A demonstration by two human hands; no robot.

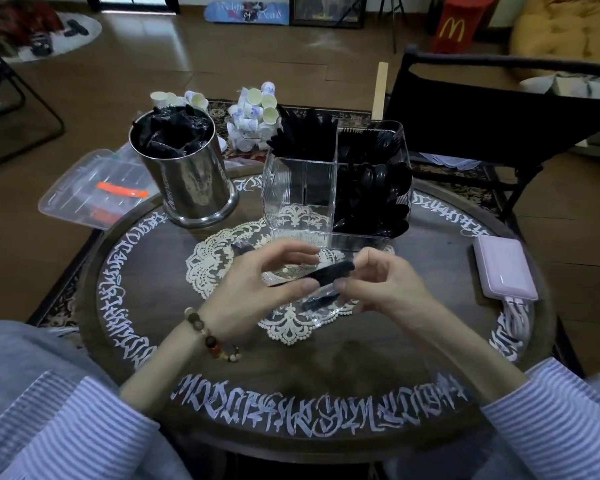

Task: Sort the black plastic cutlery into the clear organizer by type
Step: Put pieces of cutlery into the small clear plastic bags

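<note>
**Q:** What are you holding, and where?

**Me:** Black cutlery piece [329, 271], centre of the table, over the lace doily [219, 258]. It's partly in a clear wrapper [321, 296]. My left hand [257, 289] pinches it between thumb and fingers at one end, my right hand [378, 282] pinches the other end with the wrapper. Both hands grip it; I judge I'm pulling it out of the sleeve so it goes in bare.

**Q:** Fork, knife, spoon?

**Me:** Can't tell. Only a dark handle-like stretch shows; the working end is behind my fingers.

**Q:** Organizer?

**Me:** Clear organizer [274, 188] at 12 o'clock from my hands, just beyond the doily's far edge. The right compartments hold spoons [378, 181] in front, what look like forks [357, 133] behind. Back left has upright black pieces [305, 136], type unclear. Front left looks empty, probably so each type stays separate.

**Q:** Supply?

**Me:** Steel canister [187, 178] at 10 o'clock, stuffed with wrapped black pieces [174, 133], within left reach. Count impossible.

**Q:** Anything else?

**Me:** Pink power bank [503, 268] at 3 o'clock, plastic lidded box [90, 188] at 9–10, half off the table [136, 306]. Paper cups [253, 116] past 12, blurry. Dark scrap [241, 247] near my left fingertips, unidentifiable.
</note>
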